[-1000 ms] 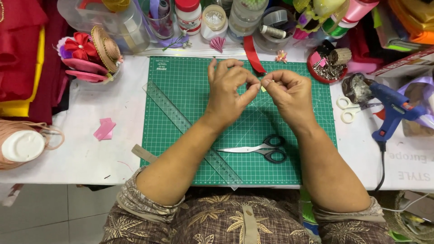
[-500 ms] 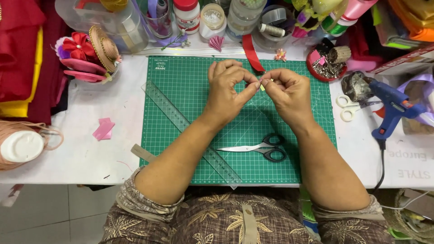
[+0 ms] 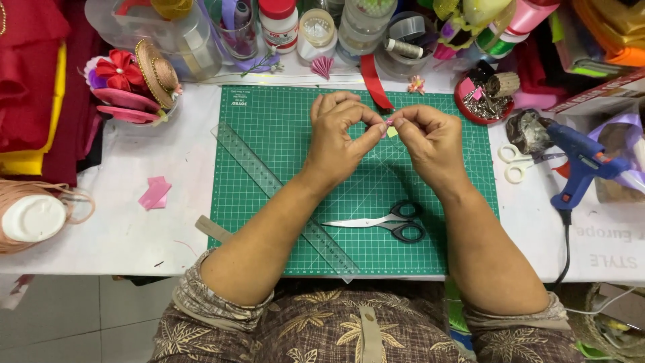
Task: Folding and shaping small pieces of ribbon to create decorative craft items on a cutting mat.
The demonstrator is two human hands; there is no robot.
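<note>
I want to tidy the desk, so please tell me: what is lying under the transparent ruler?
The transparent ruler lies mostly on the green cutting mat; its grid shows through. The left forearm crosses over the ruler, so that stretch is hidden.

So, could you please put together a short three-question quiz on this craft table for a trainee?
1. True or false: the scissors lie shut on the green cutting mat.
2. Which tool lies to the right of the mat? A) a blue glue gun B) a hammer C) a stapler
3. Fill in: the left hand and right hand pinch a small pink piece over the ____.

Key:
1. True
2. A
3. Mat. The clear ruler lies slantwise under the left forearm.
</note>
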